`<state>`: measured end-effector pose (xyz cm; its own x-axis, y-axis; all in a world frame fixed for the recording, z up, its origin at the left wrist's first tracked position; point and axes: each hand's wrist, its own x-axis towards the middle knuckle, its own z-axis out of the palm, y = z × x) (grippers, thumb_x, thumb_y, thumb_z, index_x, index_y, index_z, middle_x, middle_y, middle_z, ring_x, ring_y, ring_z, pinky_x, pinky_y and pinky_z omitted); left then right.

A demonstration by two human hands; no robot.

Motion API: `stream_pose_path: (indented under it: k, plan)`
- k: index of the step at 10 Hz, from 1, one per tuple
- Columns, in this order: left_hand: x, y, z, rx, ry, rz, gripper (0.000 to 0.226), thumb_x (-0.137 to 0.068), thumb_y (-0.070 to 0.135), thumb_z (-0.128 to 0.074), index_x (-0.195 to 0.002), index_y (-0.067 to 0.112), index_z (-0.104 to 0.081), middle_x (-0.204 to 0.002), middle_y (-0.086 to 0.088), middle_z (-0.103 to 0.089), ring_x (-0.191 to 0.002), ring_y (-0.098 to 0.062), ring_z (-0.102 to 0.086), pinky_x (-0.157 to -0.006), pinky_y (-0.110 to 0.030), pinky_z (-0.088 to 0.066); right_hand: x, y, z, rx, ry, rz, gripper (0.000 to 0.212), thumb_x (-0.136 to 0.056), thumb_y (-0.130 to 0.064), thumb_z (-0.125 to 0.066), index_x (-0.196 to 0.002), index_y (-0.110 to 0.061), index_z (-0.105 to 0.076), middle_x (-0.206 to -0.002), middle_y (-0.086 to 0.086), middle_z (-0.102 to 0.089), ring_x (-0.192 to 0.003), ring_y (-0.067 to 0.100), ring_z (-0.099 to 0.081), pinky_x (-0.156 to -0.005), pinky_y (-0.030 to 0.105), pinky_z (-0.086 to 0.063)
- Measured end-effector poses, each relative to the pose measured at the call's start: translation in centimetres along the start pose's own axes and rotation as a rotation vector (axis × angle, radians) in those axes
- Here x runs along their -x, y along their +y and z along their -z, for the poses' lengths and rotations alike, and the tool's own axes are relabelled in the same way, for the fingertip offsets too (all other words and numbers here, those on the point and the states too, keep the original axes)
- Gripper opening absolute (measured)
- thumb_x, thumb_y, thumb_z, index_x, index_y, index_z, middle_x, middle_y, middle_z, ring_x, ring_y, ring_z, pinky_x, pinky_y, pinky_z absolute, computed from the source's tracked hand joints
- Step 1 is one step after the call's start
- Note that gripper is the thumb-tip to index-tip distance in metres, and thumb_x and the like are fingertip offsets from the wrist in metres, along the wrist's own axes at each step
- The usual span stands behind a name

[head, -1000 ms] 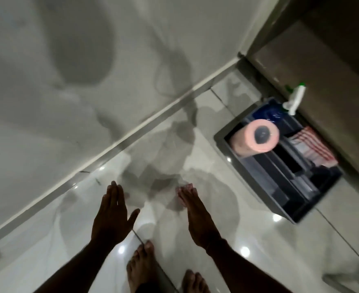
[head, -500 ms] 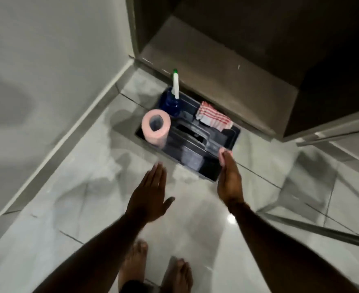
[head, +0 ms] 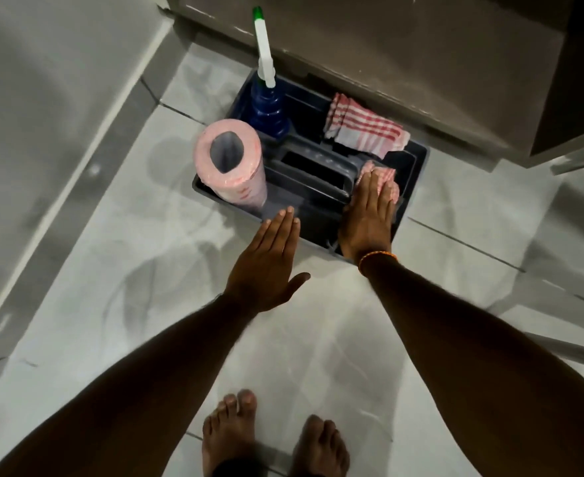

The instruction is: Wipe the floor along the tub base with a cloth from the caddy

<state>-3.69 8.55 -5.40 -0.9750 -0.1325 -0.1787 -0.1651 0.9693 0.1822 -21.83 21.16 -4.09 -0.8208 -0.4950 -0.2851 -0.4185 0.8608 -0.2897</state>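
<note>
A dark blue caddy (head: 408, 191) stands on the pale tiled floor against a brown cabinet. A folded red-and-white striped cloth (head: 363, 129) lies in its far right compartment. A second striped cloth (head: 388, 176) shows in the near right compartment. My right hand (head: 366, 218) lies flat on that second cloth with fingers straight, not curled around it. My left hand (head: 270, 263) hovers flat and open, holding nothing, just in front of the caddy's near wall. The tub side (head: 42, 98) rises on the left, and its base strip (head: 77, 191) meets the floor.
A pink paper roll (head: 246, 187) stands upright in the caddy's near left corner. A blue spray bottle (head: 268, 111) with a white nozzle stands behind it. The brown cabinet (head: 387, 46) closes off the far side. My bare feet (head: 228, 432) are at the bottom.
The view swung from the tub base to the caddy and came closer. My right hand reached into the near right compartment onto a cloth. My left hand moved up to the caddy's front.
</note>
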Motion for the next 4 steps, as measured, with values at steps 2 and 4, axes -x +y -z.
stream_pose_path:
  k: [2,4]
  plan:
    - [0.0,0.0,0.5,0.024,-0.037,-0.004,0.097,-0.103,0.069,-0.033,-0.165,-0.003,-0.014,-0.175,-0.027,-0.012,-0.163,-0.04,-0.014,-0.131,-0.052,-0.02,-0.3,0.5,-0.7,0.124,-0.011,0.007,0.09,-0.108,-0.038,-0.049,-0.17,-0.004,0.005,-0.181,0.022,0.006,-0.167,0.046,0.009,-0.138,0.056,0.008]
    - [1.9,-0.2,7.7,-0.004,0.06,-0.025,0.098,-0.105,0.069,-0.031,-0.165,-0.006,-0.013,-0.175,-0.028,-0.008,-0.164,-0.039,-0.008,-0.131,-0.051,-0.019,2.5,-1.4,6.8,-0.067,0.045,0.018,0.079,-0.113,-0.038,-0.043,-0.171,-0.007,-0.001,-0.182,0.017,0.0,-0.169,0.041,0.002,-0.139,0.057,-0.006]
